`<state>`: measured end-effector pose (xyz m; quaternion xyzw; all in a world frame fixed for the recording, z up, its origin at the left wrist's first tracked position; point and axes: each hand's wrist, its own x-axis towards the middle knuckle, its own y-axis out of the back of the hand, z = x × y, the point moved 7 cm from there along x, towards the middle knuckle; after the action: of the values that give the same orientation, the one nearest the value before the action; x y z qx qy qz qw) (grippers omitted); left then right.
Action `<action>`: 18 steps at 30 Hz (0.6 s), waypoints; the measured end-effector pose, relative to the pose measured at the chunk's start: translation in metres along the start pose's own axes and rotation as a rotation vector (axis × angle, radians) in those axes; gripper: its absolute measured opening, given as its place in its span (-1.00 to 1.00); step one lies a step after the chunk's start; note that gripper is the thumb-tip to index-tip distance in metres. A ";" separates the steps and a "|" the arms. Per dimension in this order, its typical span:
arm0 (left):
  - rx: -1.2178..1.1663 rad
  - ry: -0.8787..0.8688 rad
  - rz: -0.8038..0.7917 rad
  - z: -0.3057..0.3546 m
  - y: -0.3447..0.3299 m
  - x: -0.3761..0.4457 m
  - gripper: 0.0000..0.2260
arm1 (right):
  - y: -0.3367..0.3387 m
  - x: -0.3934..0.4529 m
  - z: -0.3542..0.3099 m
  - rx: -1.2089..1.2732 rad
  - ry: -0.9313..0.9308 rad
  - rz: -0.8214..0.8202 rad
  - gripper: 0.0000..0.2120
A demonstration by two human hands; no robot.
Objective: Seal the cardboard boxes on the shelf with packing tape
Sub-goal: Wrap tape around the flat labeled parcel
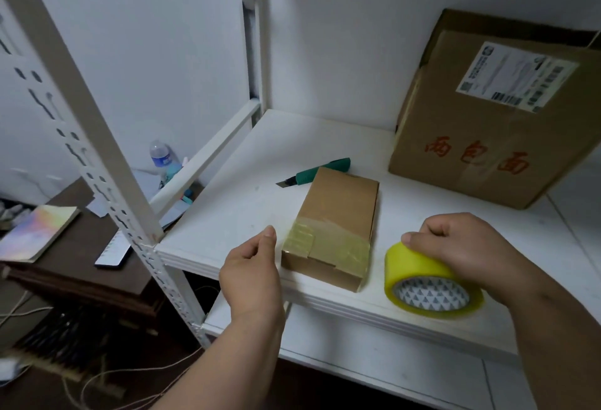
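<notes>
A small brown cardboard box (341, 214) lies on the white shelf (227, 214), and yellowish tape covers its near end. My left hand (250, 276) hovers just left of that taped end with its fingers loosely curled, and nothing shows in it. To the right of the box a yellow packing tape roll (429, 282) rests on the shelf near the front edge. My right hand (461, 247) grips the roll from above, thumb on its rim. A large cardboard box (487, 136) with a shipping label and red writing leans at the back right.
A green utility knife (317, 174) with its blade out lies behind the small box. White slotted shelf posts (97, 156) stand at the left. Beyond them is a dark table (81, 256) with a notebook, a phone and a water bottle. Cords lie on the floor below.
</notes>
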<state>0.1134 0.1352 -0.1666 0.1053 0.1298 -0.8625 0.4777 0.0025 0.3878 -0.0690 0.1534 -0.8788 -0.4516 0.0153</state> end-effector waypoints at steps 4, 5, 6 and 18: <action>0.078 0.012 0.071 -0.008 0.006 0.005 -0.80 | -0.006 0.006 0.002 -0.006 0.006 -0.055 -0.60; 0.085 0.020 0.070 -0.008 0.005 0.004 -0.78 | -0.007 0.007 0.003 -0.005 0.007 -0.060 -0.60; 0.091 0.026 0.070 -0.006 0.004 0.002 -0.75 | -0.007 0.008 0.003 -0.005 0.009 -0.063 -0.60; 0.242 -0.037 0.076 0.001 -0.001 -0.005 -0.64 | -0.006 0.012 0.013 0.021 -0.013 -0.071 -0.61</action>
<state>0.1153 0.1391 -0.1644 0.1508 0.0120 -0.8550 0.4960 -0.0095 0.3912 -0.0828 0.1817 -0.8776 -0.4436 -0.0083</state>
